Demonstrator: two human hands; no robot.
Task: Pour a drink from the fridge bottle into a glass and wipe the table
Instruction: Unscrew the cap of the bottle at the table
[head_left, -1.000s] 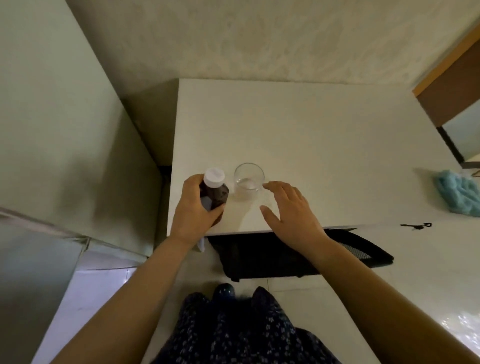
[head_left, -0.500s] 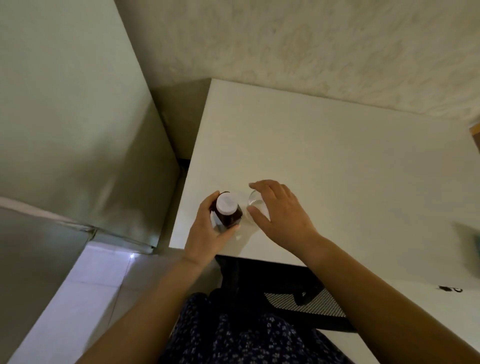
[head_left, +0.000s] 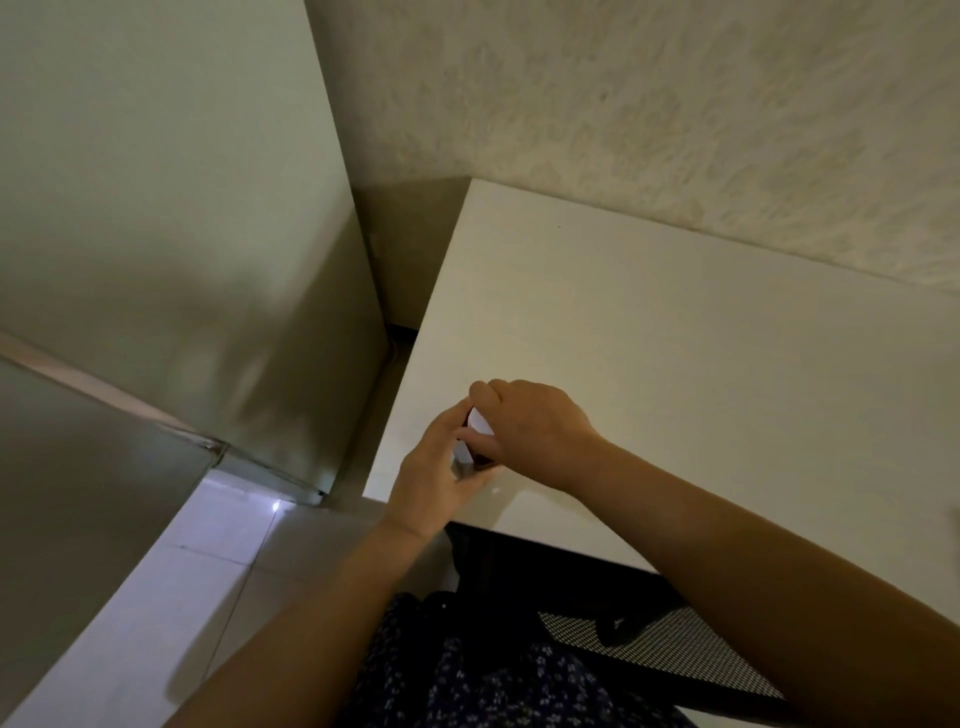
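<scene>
left grip (head_left: 434, 478) holds the bottle (head_left: 463, 451), right grip (head_left: 535, 431) curled round its cap (head_left: 481, 422).

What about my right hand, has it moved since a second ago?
Yes. The right hand moved left, toward the left front corner of the table, and grips the white cap on the bottle.

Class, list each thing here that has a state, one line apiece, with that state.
bottle: upright, capped, held.
cap: on the bottle, gripped from above.
left hand: grips the bottle's body.
right hand: fingers curled round the cap.
</scene>
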